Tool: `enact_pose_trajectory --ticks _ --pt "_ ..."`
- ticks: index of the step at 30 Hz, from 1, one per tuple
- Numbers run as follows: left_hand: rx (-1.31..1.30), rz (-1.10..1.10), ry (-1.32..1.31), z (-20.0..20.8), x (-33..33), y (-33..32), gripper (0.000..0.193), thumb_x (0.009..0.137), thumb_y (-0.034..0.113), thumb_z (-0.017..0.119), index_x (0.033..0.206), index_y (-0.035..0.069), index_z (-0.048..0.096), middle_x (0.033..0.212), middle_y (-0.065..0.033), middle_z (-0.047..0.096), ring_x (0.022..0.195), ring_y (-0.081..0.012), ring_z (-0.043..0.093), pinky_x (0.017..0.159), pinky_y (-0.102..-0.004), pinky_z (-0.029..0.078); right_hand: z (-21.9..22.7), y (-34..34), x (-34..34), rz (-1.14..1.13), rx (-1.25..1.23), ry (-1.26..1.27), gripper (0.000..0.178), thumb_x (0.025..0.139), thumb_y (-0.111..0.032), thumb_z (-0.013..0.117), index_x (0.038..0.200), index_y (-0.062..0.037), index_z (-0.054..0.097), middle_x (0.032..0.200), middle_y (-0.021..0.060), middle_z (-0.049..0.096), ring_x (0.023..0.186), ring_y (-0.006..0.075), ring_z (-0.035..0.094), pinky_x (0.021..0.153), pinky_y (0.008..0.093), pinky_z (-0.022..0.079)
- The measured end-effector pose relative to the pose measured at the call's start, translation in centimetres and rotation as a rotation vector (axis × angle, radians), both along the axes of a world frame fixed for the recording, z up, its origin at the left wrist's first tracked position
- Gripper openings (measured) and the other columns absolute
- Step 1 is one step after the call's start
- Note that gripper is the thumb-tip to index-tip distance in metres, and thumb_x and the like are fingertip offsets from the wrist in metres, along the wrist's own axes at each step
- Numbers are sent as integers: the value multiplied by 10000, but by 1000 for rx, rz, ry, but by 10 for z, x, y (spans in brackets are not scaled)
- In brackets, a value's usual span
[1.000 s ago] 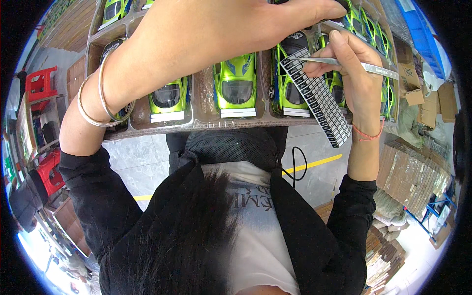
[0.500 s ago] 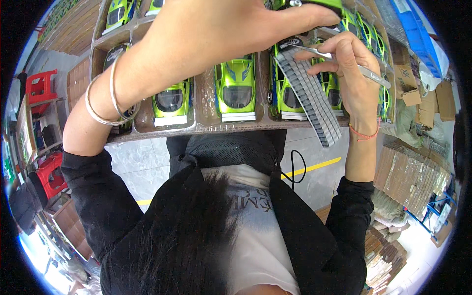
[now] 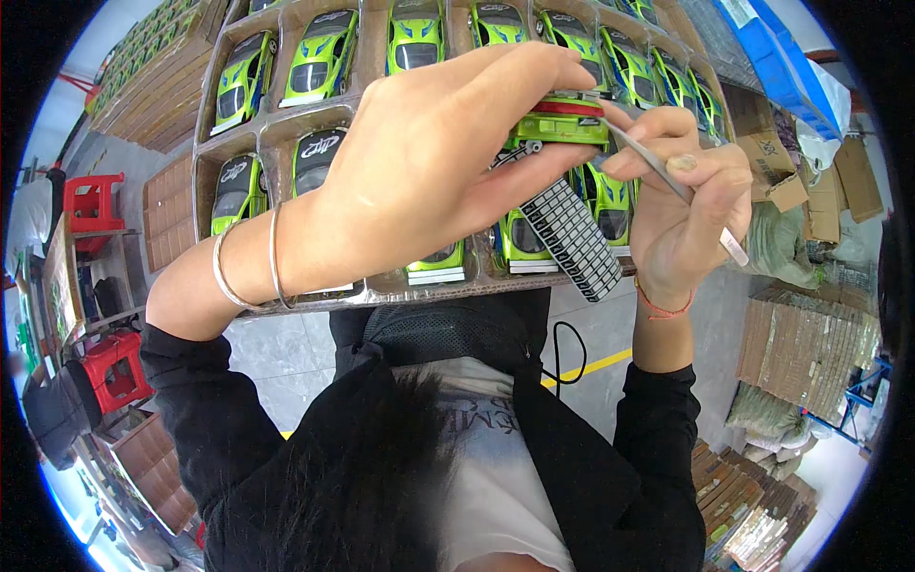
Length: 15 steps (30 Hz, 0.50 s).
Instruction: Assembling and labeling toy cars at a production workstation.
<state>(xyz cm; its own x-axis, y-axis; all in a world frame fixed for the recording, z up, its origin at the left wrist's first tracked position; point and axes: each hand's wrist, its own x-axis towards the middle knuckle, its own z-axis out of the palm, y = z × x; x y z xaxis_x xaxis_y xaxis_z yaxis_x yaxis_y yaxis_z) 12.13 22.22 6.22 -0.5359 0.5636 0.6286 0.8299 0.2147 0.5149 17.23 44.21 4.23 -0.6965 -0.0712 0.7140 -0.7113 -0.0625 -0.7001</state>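
My left hand is closed around a bright green toy car, one end with a red band turned toward me. Metal tweezers are pinched in my right hand, and their tip reaches the right side of that car's end. Below my left thumb hangs a narrow sheet of small silvery-grey rectangles, slanting over the tray's near edge; what holds its upper end is hidden. Under both hands lies a compartmented tray filled with similar green cars, such as one toy car with a dark hood.
Stacked trays of cars stand at the far left, near red stools. On the right are a blue bin, cardboard boxes and stacked brown trays. A black cable crosses the floor by a yellow line.
The tweezers' tip has left the top of the sheet and moved to the car's end. The held car is now lower in view, with its red-banded end showing. The whole view has shifted.
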Motion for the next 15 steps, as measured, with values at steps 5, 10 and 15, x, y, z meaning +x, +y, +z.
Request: enact_pose_trajectory --ticks 5,10,15 --pt "3 -24 77 -1 -1 1 477 788 36 807 1226 -3 624 1248 -157 672 1042 -259 707 865 -313 573 4 -2 6 -55 188 4 379 1096 -365 330 964 -54 501 787 235 689 965 318 592 945 573 526" --pt "-32 4 30 3 -2 6 461 786 40 811 1215 13 646 1076 -133 720 933 -243 732 782 -297 575 -2 0 5 -74 107 22 345 1074 -286 434 929 1 558 936 214 678 1008 295 626 956 625 518" --pt "-34 32 61 5 -1 8 453 777 48 822 1201 27 661 988 -113 730 874 -223 738 742 -289 571 -5 -2 7 -84 73 39 355 1075 -292 430 937 13 547 928 218 676 1014 297 617 940 637 521"
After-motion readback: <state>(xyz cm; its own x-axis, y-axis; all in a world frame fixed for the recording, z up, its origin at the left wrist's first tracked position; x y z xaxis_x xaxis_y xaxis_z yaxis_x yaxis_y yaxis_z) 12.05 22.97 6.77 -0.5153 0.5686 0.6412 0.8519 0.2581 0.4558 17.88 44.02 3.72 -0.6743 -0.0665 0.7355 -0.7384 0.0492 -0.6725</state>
